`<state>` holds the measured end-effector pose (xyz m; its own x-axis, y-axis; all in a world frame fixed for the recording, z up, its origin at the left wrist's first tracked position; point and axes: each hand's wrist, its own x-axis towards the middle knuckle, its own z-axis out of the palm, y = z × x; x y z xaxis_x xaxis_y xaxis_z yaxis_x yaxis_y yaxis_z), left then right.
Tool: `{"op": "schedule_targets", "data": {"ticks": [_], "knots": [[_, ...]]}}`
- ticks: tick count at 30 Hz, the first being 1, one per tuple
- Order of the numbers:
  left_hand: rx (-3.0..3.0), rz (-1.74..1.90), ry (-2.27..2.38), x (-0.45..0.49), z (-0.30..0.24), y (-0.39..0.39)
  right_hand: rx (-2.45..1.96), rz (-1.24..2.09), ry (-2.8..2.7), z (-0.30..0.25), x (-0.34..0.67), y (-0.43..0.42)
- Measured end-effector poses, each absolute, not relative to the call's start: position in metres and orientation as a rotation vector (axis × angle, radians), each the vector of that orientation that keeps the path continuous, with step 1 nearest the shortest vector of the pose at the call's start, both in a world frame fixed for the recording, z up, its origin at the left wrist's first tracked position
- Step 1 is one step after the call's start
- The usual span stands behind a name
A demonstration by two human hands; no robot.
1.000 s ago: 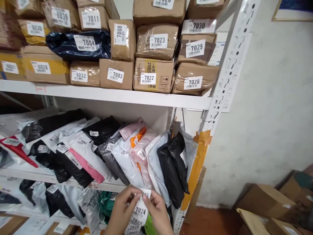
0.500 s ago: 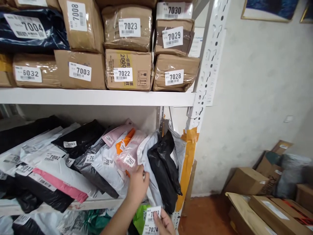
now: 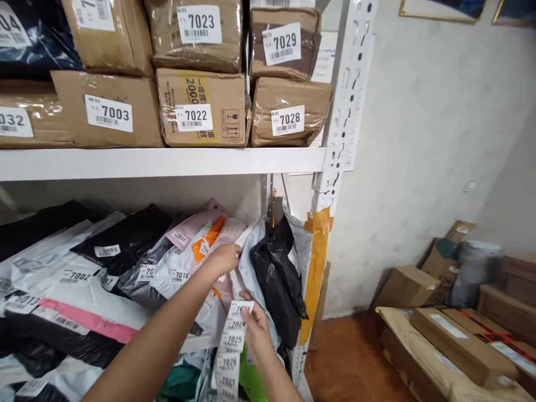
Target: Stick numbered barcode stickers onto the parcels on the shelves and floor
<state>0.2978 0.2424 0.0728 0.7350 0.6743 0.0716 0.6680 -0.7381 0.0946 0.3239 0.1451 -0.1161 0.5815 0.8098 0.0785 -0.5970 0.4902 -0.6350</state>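
Note:
My left hand (image 3: 224,259) reaches up to the middle shelf with its fingers curled, pressing on the pale grey mailer bag (image 3: 253,262) beside the clear pink bag (image 3: 228,231). Below it, my right hand (image 3: 255,329) pinches a hanging strip of white number labels (image 3: 229,357) near its top; the strip reads 7024, 7026 and on downward. A black mailer bag (image 3: 278,279) leans just right of the grey one, against the shelf post.
Numbered cardboard parcels such as 7022 (image 3: 201,106) and 7028 (image 3: 288,111) fill the upper shelf (image 3: 167,162). Labelled mailer bags (image 3: 96,273) crowd the middle shelf. The perforated white upright (image 3: 341,111) stands at right, and cardboard boxes (image 3: 456,340) lie on the red floor.
The view has swung right and down. My left hand left the label strip and rose to the grey bag on the shelf. My right hand kept the strip and lifted it slightly.

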Motion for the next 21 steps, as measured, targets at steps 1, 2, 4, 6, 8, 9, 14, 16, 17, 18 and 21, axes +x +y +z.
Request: {"op": "schedule_targets", "data": {"ticks": [1,2,4,6,8,9,14,16,17,18,21], "knots": [[2.878,0.097,1.061,0.306,0.075,0.239,-0.526,0.9,-0.346,-0.111,0.326,0.148],[2.898,0.087,1.029,0.314,0.074,0.232,-0.458,0.918,-0.29,-0.109,0.33,0.149],[2.939,0.114,1.03,0.331,0.063,0.207,-0.374,0.925,-0.195,-0.111,0.338,0.147],[2.977,0.18,1.04,0.345,0.047,0.181,-0.354,0.92,-0.153,-0.119,0.347,0.143],[2.994,0.212,1.026,0.35,0.037,0.167,-0.363,0.915,-0.149,-0.127,0.352,0.142],[2.994,0.207,1.011,0.349,0.036,0.167,-0.368,0.91,-0.159,-0.129,0.352,0.143],[2.904,-0.005,0.779,0.314,0.059,0.234,-0.477,0.85,-0.276,-0.129,0.341,0.153],[2.834,-0.152,0.689,0.297,0.069,0.27,-0.618,0.772,-0.359,-0.124,0.334,0.157],[2.793,-0.216,0.66,0.29,0.071,0.284,-0.697,0.711,-0.412,-0.121,0.33,0.16],[2.755,-0.268,0.634,0.286,0.072,0.295,-0.764,0.655,-0.469,-0.117,0.326,0.163],[2.658,-0.345,0.56,0.284,0.068,0.312,-0.858,0.561,-0.573,-0.104,0.316,0.182]]}}
